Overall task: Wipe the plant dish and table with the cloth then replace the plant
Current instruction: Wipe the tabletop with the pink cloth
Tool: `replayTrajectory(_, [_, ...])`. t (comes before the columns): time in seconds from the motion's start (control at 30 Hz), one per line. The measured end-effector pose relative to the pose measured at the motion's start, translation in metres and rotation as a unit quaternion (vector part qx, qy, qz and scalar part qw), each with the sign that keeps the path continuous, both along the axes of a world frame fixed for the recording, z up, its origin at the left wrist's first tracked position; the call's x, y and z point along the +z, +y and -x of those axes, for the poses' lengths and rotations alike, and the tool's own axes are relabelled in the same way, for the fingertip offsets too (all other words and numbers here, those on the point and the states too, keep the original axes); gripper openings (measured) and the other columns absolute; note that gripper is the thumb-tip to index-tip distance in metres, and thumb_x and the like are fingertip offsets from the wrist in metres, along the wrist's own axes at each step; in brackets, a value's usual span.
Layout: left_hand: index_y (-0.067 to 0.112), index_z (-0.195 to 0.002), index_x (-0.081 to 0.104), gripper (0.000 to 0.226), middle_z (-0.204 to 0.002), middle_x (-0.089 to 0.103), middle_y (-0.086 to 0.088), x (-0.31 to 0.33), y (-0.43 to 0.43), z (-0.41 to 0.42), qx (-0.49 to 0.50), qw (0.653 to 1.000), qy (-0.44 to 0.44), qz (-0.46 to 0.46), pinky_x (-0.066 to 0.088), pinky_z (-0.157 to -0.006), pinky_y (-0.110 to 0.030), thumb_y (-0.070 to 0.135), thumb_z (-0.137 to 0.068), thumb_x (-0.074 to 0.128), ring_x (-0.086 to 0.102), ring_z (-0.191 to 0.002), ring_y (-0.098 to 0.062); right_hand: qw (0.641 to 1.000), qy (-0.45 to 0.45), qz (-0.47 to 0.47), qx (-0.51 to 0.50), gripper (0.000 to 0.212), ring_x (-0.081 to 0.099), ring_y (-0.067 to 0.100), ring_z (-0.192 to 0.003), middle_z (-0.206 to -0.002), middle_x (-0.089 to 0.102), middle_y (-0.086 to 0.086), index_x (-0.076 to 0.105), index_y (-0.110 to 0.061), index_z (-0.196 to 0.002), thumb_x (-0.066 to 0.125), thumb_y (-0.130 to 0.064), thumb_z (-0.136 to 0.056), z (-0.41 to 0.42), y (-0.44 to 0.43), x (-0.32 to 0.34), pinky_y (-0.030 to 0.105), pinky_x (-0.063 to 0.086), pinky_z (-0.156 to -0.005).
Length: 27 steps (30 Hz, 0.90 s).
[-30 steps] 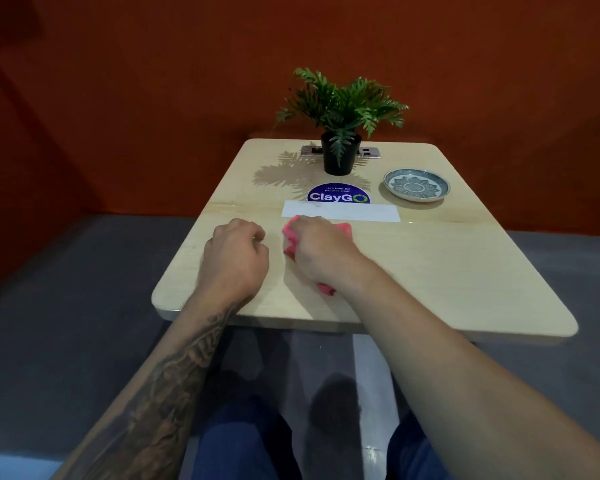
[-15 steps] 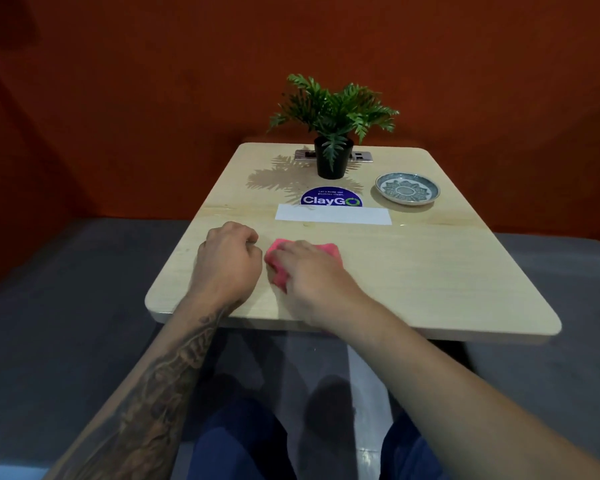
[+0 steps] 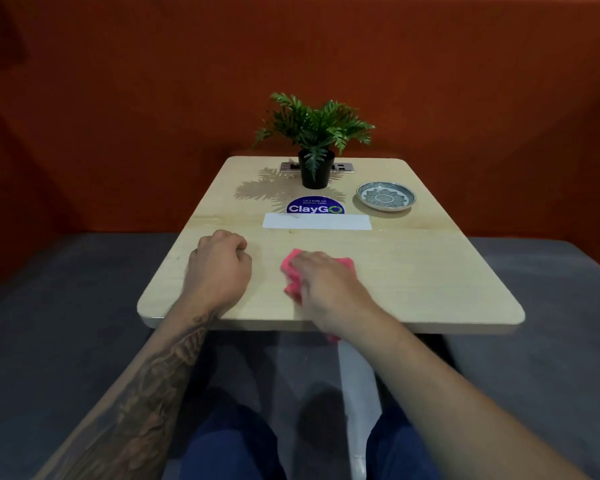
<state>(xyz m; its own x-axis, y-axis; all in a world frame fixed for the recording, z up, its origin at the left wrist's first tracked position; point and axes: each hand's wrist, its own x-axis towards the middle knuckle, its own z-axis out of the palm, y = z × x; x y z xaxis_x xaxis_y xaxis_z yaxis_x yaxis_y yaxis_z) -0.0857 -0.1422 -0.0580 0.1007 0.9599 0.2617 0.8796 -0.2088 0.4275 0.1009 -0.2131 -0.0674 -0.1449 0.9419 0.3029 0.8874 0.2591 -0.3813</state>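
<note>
Right hand [image 3: 329, 282] is down flat on the pink cloth [image 3: 293, 271], fingers stretched out across it and pressing it to the tabletop, with no curl that I can see. Pink shows past the fingertips and along the thumb side, and a scrap of it peeks out under the wrist at the near edge. Left hand [image 3: 219, 268] sits just beside it, apart from the cloth, fingers curled into a loose fist with nothing in it, knuckles up, resting on the wood, and a tattooed forearm runs back from it.

Take the round blue ClayGO sticker [image 3: 315, 206] as the marker. Both hands work on the near side of it: the cloth near and almost in line with it, the fist near and to its left. A white strip [image 3: 317, 222] lies touching the sticker's near edge and covers its lower part.

Just beyond the sticker stands the plant [image 3: 316, 133], upright in its black pot [image 3: 316, 171] and straight on the table [image 3: 430, 271], throwing a leafy shadow to the far left of the sticker. The plant dish [image 3: 386, 196] is to the sticker's right, apart from the pot, patterned blue-grey, with nothing on it. Behind the pot, further from the sticker, a metal socket plate [image 3: 343, 167] is set into the wood.

Beyond that, an orange wall [image 3: 153, 98] backs the table, grey seating [image 3: 49, 306] flanks it on both sides, and dark blue trousers [image 3: 229, 445] show below the near edge.
</note>
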Motion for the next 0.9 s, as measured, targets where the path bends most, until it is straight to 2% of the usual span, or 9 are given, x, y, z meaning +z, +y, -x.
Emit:
replayTrajectory(0.1, [0.016, -0.119, 0.066, 0.034, -0.13, 0.06, -0.003, 0.002, -0.001, -0.002, -0.006, 1.0, 0.007, -0.003, 0.044, -0.1, -0.049, 0.02, -0.093, 0.044, 0.048, -0.119, -0.028, 0.99, -0.001, 0.027, -0.142, 0.011, 0.058, 0.015, -0.106, -0.093, 0.055, -0.016, 0.057, -0.03, -0.092, 0.058, -0.021, -0.085, -0.058, 0.011, 0.001, 0.041, 0.041, -0.089])
replayTrajectory(0.2, [0.017, -0.121, 0.064, 0.034, -0.131, 0.059, -0.003, 0.002, -0.001, -0.002, -0.001, 1.0, 0.011, 0.007, 0.043, -0.101, -0.049, 0.02, -0.094, 0.043, 0.047, -0.12, -0.028, 0.977, -0.049, 0.065, -0.198, 0.018, 0.057, 0.015, -0.109, -0.1, 0.058, -0.01, 0.06, -0.026, -0.094, 0.06, -0.018, -0.078, -0.052, 0.028, 0.007, 0.04, 0.034, -0.084])
replayTrajectory(0.27, [0.018, -0.121, 0.064, 0.034, -0.132, 0.059, -0.002, 0.002, -0.002, -0.003, -0.002, 1.0, 0.009, 0.011, 0.044, -0.101, -0.049, 0.021, -0.094, 0.043, 0.047, -0.12, -0.028, 0.98, -0.074, 0.07, -0.17, 0.03, 0.055, 0.015, -0.114, -0.112, 0.06, -0.01, 0.062, -0.026, -0.107, 0.058, -0.022, -0.077, -0.017, 0.035, 0.008, 0.041, 0.035, -0.09])
replayTrajectory(0.37, [0.018, -0.119, 0.064, 0.034, -0.131, 0.06, -0.003, 0.004, -0.004, -0.001, 0.002, 1.0, 0.005, 0.012, 0.044, -0.1, -0.048, 0.02, -0.093, 0.043, 0.048, -0.119, -0.028, 0.996, -0.058, 0.022, -0.069, 0.022, 0.054, 0.014, -0.114, -0.115, 0.06, -0.012, 0.062, -0.031, -0.104, 0.051, -0.03, -0.084, 0.041, 0.023, 0.002, 0.041, 0.032, -0.092])
replayTrajectory(0.47, [0.019, -0.119, 0.065, 0.033, -0.13, 0.06, -0.002, 0.002, -0.003, 0.002, 0.003, 1.0, 0.004, 0.006, 0.045, -0.099, -0.048, 0.021, -0.094, 0.044, 0.049, -0.119, -0.027, 0.999, -0.033, -0.006, -0.014, 0.016, 0.055, 0.014, -0.111, -0.113, 0.061, -0.013, 0.061, -0.032, -0.102, 0.054, -0.032, -0.087, 0.026, 0.004, 0.0, 0.039, 0.034, -0.091])
replayTrajectory(0.57, [0.019, -0.118, 0.066, 0.032, -0.129, 0.061, -0.001, 0.002, -0.002, -0.002, -0.002, 1.0, -0.001, -0.001, 0.046, -0.099, -0.048, 0.022, -0.094, 0.045, 0.05, -0.118, -0.025, 0.994, -0.023, 0.014, -0.109, 0.014, 0.059, 0.014, -0.108, -0.109, 0.065, -0.011, 0.062, -0.026, -0.098, 0.054, -0.025, -0.086, -0.042, 0.004, 0.003, 0.036, 0.038, -0.089])
replayTrajectory(0.67, [0.02, -0.116, 0.066, 0.031, -0.127, 0.062, 0.0, 0.002, -0.002, -0.002, -0.004, 1.0, -0.002, -0.004, 0.047, -0.098, -0.048, 0.022, -0.094, 0.045, 0.051, -0.116, -0.025, 0.976, 0.028, 0.069, -0.207, 0.017, 0.06, 0.013, -0.105, -0.097, 0.064, -0.009, 0.058, -0.021, -0.088, 0.049, -0.017, -0.074, -0.079, 0.016, 0.015, 0.036, 0.03, -0.083])
replayTrajectory(0.77, [0.02, -0.117, 0.066, 0.032, -0.126, 0.062, 0.0, 0.003, -0.001, 0.0, -0.001, 1.0, 0.005, -0.008, 0.047, -0.098, -0.048, 0.023, -0.094, 0.044, 0.051, -0.115, -0.024, 0.974, -0.025, 0.102, -0.2, 0.021, 0.055, 0.014, -0.109, -0.098, 0.056, -0.01, 0.047, -0.029, -0.085, 0.051, -0.013, -0.073, -0.056, 0.025, 0.019, 0.035, 0.019, -0.074])
replayTrajectory(0.9, [0.019, -0.119, 0.065, 0.033, -0.128, 0.061, 0.0, 0.002, -0.001, -0.002, -0.002, 1.0, 0.007, -0.012, 0.046, -0.099, -0.047, 0.022, -0.095, 0.043, 0.05, -0.117, -0.024, 0.992, -0.053, 0.036, -0.105, 0.023, 0.053, 0.011, -0.112, -0.112, 0.059, -0.014, 0.058, -0.032, -0.101, 0.05, -0.027, -0.08, 0.001, 0.01, 0.007, 0.04, 0.031, -0.092])
